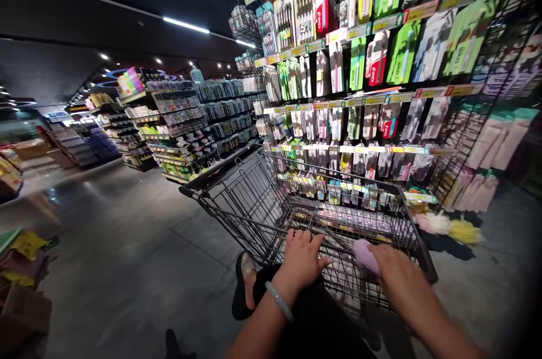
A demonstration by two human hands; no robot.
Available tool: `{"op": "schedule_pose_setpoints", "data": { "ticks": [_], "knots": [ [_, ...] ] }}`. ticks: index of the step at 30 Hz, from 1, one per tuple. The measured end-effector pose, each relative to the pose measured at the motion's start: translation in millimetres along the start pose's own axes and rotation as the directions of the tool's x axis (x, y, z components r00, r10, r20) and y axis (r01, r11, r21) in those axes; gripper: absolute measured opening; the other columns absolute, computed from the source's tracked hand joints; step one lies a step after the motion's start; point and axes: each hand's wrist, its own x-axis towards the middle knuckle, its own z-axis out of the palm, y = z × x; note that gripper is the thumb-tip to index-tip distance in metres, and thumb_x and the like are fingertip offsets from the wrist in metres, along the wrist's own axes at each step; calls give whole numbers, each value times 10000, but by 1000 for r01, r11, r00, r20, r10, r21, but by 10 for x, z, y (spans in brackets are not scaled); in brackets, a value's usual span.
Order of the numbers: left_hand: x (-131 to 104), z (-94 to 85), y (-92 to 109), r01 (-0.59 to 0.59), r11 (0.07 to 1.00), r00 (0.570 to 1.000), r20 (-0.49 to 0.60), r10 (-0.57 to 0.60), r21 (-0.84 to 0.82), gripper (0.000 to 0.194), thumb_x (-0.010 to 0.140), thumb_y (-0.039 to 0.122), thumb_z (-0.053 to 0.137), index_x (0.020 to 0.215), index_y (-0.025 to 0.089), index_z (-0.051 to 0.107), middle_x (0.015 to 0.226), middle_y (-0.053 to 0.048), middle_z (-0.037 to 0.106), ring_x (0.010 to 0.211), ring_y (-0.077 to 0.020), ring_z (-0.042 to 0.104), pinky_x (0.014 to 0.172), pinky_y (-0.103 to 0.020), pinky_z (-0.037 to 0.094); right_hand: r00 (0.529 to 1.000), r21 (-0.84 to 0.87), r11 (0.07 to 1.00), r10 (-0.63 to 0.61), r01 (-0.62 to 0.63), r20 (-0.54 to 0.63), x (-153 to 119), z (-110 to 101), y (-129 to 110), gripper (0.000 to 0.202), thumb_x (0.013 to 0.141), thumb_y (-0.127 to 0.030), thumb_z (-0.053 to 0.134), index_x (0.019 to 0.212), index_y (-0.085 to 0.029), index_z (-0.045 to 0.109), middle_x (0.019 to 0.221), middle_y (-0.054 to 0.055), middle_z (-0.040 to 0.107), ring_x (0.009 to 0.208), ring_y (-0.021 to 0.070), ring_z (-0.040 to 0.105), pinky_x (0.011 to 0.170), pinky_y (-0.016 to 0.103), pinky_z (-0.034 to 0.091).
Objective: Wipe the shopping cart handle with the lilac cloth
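A black wire shopping cart (249, 189) stands right in front of me, its basket made of thin mesh. My left hand (300, 260), with a pale bangle at the wrist, lies on the near side rail, its fingers curled over the bar and the thumb apart. Over the same rail to the right, my right hand (393, 268) is closed on a smooth, rounded lilac object (366, 256). That object touches or sits close to the rail; its exact kind does not show. The right fingers are partly hidden behind the hand.
Behind the cart rises a rack of packaged toothbrushes (359, 62) with price tags. More stocked shelves (182, 116) stand to the left, beyond the grey floor (139, 246). Pale hanging goods (493, 139) are at the right. A cardboard box (25, 314) sits at lower left.
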Motion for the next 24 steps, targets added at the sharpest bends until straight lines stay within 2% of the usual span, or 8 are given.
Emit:
{"op": "schedule_pose_setpoints", "data": {
  "ticks": [2,4,8,11,14,18,20,24],
  "knots": [
    [-3,1,23,9,1000,1000,4,-9,29,633,902,671,509,1411,295,534,1178,-102,619,1154,-315,521,1107,-563,295,993,10,997,-77,79,-87,-15,96,-298,643,745,-83,528,1355,-281,574,1351,119,585,1238,348,539,1027,545,435],
    [-4,-5,18,3,1000,1000,2,-3,16,603,907,630,540,1433,335,510,1153,-85,633,1132,-303,535,1085,-541,322,987,46,990,-130,135,-93,25,133,-414,718,721,-28,483,1368,-330,561,1386,76,572,1274,308,526,1073,534,412],
    [12,-15,-15,19,997,999,-26,-21,-81,404,971,514,507,1365,445,558,990,-18,674,998,-239,574,981,-443,385,976,212,975,-114,74,187,188,-39,31,632,738,-56,471,1294,-324,611,1307,38,646,1178,220,621,971,360,515],
    [39,-8,10,79,988,995,-51,-86,-129,271,990,465,493,1132,405,715,891,-9,682,935,-221,577,918,-412,381,951,225,973,-25,-47,309,208,-219,359,482,834,-210,520,1299,-303,608,1257,43,685,1097,226,672,882,331,554],
    [57,-14,67,114,985,990,-63,-123,-132,272,985,440,511,928,326,751,858,-14,677,914,-218,576,898,-405,366,982,94,992,61,-79,181,27,-236,252,504,825,-169,493,1298,-294,614,1248,70,683,1082,263,673,874,383,555],
    [55,-48,103,117,988,990,-68,-124,-100,298,995,425,495,868,280,723,875,-13,670,906,-208,578,895,-388,356,998,22,998,-54,54,-32,-256,-177,47,635,731,-53,435,1273,-318,635,1330,62,632,1244,290,584,1034,483,477],
    [57,-61,100,107,991,993,-50,-111,-75,310,994,434,494,851,270,715,867,-14,670,906,-211,581,885,-380,354,997,65,996,-66,64,29,-258,-261,155,625,726,-57,433,1250,-325,643,1326,45,637,1235,269,594,1019,447,496],
    [82,-60,105,96,995,995,-7,-96,-28,299,982,449,515,850,268,714,848,-22,679,913,-228,590,864,-380,351,960,98,989,81,-111,268,-29,-500,272,430,829,-173,488,1210,-278,658,1194,67,706,1005,253,694,802,371,574]
  ]
}}
